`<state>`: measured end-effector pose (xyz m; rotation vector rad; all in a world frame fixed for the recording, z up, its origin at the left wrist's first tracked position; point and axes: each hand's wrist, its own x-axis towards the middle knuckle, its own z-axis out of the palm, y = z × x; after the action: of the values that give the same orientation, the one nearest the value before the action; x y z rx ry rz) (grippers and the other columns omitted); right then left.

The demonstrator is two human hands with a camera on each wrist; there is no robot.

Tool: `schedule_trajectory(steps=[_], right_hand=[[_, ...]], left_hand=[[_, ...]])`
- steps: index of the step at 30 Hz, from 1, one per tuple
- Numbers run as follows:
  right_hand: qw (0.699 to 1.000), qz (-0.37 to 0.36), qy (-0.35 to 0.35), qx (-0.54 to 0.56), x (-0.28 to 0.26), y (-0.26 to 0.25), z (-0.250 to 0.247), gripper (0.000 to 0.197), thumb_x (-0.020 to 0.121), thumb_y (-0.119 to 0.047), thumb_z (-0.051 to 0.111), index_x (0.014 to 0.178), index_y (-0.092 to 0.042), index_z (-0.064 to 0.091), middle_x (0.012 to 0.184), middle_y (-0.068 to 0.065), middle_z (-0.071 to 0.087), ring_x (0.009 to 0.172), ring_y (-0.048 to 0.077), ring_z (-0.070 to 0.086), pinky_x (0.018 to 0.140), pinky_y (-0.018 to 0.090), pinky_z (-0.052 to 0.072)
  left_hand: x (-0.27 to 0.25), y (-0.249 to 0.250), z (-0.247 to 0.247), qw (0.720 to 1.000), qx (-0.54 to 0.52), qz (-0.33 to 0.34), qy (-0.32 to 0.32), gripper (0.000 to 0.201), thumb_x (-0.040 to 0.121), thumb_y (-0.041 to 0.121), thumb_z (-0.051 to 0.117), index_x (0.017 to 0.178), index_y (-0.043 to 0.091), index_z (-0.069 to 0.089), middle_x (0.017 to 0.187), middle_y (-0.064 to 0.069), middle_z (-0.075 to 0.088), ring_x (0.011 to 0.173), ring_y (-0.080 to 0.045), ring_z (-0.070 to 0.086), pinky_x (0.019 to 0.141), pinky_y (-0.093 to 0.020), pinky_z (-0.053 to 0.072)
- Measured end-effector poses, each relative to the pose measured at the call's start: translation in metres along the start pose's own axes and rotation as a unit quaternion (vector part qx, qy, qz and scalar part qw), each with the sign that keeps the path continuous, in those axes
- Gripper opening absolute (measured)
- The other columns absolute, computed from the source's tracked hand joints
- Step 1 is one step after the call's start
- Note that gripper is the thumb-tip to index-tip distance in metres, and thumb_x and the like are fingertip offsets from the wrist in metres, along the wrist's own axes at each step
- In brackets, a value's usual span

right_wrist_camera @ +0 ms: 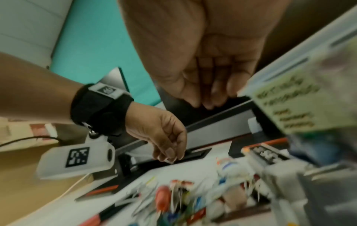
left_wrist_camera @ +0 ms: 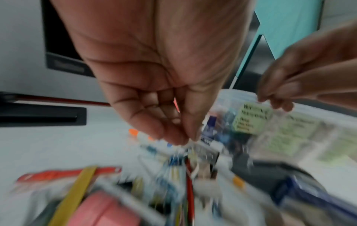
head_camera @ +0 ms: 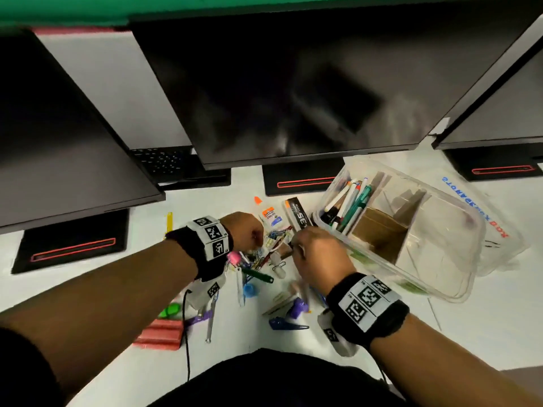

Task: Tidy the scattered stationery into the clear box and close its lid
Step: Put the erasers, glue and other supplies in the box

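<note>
Office desk, row of monitors

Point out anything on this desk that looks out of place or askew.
Loose stationery lies heaped on the desk between both hands, not in the clear box. Only the box's far-left compartment holds pens. Its lid lies off, behind it. A glue bottle lies on its side.

The left hand points down, its fingertips pinched close together over a blurry pile of stationery on the white surface. The right hand reaches in beside the clear box with its green label.
</note>
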<state>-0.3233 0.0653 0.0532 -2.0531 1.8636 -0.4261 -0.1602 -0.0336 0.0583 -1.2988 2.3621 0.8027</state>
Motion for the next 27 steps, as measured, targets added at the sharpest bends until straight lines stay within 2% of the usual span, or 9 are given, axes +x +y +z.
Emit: schedule_trajectory(steps=[3, 5, 10, 13, 15, 17, 19, 22, 27], right_hand=[[0.965, 0.093, -0.225, -0.101, 0.012, -0.003, 0.026, 0.025, 0.087, -0.007, 0.046, 0.108, -0.005, 0.059, 0.115, 0.015, 0.062, 0.105, 0.032, 0.061, 0.085, 0.037, 0.052], [0.945, 0.119, -0.271, -0.139, 0.014, -0.003, 0.035, 0.029, 0.088, -0.006, 0.045, 0.115, -0.003, 0.055, 0.123, 0.016, 0.06, 0.112, 0.031, 0.059, 0.089, 0.039, 0.051], [0.939, 0.164, -0.261, -0.152, 0.021, -0.002, 0.052, 0.033, 0.091, -0.009, 0.037, 0.124, -0.008, 0.043, 0.124, 0.016, 0.06, 0.114, 0.031, 0.058, 0.089, 0.041, 0.049], [0.942, 0.182, -0.253, -0.124, 0.025, -0.002, 0.06, 0.037, 0.09, -0.012, 0.042, 0.126, -0.007, 0.034, 0.121, 0.017, 0.062, 0.111, 0.032, 0.06, 0.088, 0.042, 0.049], [0.943, 0.214, -0.238, -0.096, 0.027, -0.002, 0.062, 0.041, 0.091, -0.012, 0.045, 0.129, -0.004, 0.031, 0.122, 0.017, 0.061, 0.111, 0.032, 0.06, 0.088, 0.041, 0.049], [0.943, 0.241, -0.218, -0.064, 0.03, -0.002, 0.06, 0.041, 0.089, -0.015, 0.051, 0.125, -0.003, 0.036, 0.121, 0.016, 0.061, 0.111, 0.031, 0.06, 0.087, 0.038, 0.049], [0.952, 0.229, -0.2, -0.045, 0.031, -0.003, 0.058, 0.038, 0.085, -0.017, 0.06, 0.117, -0.005, 0.044, 0.118, 0.015, 0.06, 0.11, 0.03, 0.059, 0.086, 0.035, 0.048], [0.968, 0.179, -0.173, -0.021, 0.033, -0.005, 0.06, 0.029, 0.086, -0.016, 0.053, 0.114, -0.009, 0.052, 0.115, 0.015, 0.058, 0.105, 0.031, 0.059, 0.09, 0.035, 0.049], [0.971, 0.117, -0.206, -0.032, 0.037, -0.005, 0.071, 0.028, 0.088, -0.011, 0.051, 0.115, -0.012, 0.058, 0.115, 0.013, 0.058, 0.104, 0.028, 0.059, 0.092, 0.031, 0.045]], left_hand=[[-0.009, -0.012, 0.028, 0.999, 0.026, -0.011, -0.031, 0.023, 0.088, 0.015, 0.054, 0.104, 0.014, 0.07, 0.111, -0.008, 0.068, 0.107, -0.026, 0.061, 0.085, -0.026, 0.045], [-0.009, -0.015, 0.041, 0.999, 0.037, -0.003, -0.034, 0.024, 0.088, 0.016, 0.051, 0.104, 0.013, 0.069, 0.111, -0.01, 0.067, 0.105, -0.028, 0.06, 0.085, -0.029, 0.046], [-0.001, -0.016, 0.063, 0.997, 0.062, 0.03, -0.024, 0.018, 0.086, 0.012, 0.055, 0.1, 0.013, 0.066, 0.108, -0.01, 0.065, 0.104, -0.029, 0.059, 0.082, -0.031, 0.046], [0.007, -0.015, 0.068, 0.997, 0.071, 0.003, -0.003, 0.019, 0.09, 0.014, 0.051, 0.105, 0.01, 0.063, 0.108, -0.012, 0.063, 0.102, -0.03, 0.06, 0.075, -0.031, 0.044], [0.013, -0.011, 0.068, 0.998, 0.064, -0.019, 0.013, 0.021, 0.092, 0.017, 0.051, 0.108, 0.008, 0.06, 0.112, -0.013, 0.062, 0.105, -0.03, 0.059, 0.079, -0.033, 0.046], [0.017, -0.006, 0.068, 0.998, 0.055, -0.035, 0.022, 0.022, 0.093, 0.019, 0.051, 0.109, 0.006, 0.058, 0.115, -0.013, 0.06, 0.108, -0.03, 0.058, 0.086, -0.035, 0.047], [0.02, -0.002, 0.068, 0.998, 0.044, -0.039, 0.03, 0.021, 0.092, 0.017, 0.051, 0.109, 0.004, 0.056, 0.115, -0.014, 0.059, 0.108, -0.031, 0.058, 0.088, -0.036, 0.047], [0.024, 0.002, 0.067, 0.998, 0.032, -0.036, 0.042, 0.02, 0.09, 0.009, 0.05, 0.108, 0.004, 0.058, 0.113, -0.016, 0.06, 0.107, -0.033, 0.06, 0.088, -0.037, 0.048], [0.023, 0.004, 0.067, 0.998, 0.025, -0.047, 0.042, 0.028, 0.089, 0.015, 0.053, 0.114, 0.003, 0.057, 0.117, -0.017, 0.06, 0.11, -0.033, 0.058, 0.09, -0.036, 0.047]])
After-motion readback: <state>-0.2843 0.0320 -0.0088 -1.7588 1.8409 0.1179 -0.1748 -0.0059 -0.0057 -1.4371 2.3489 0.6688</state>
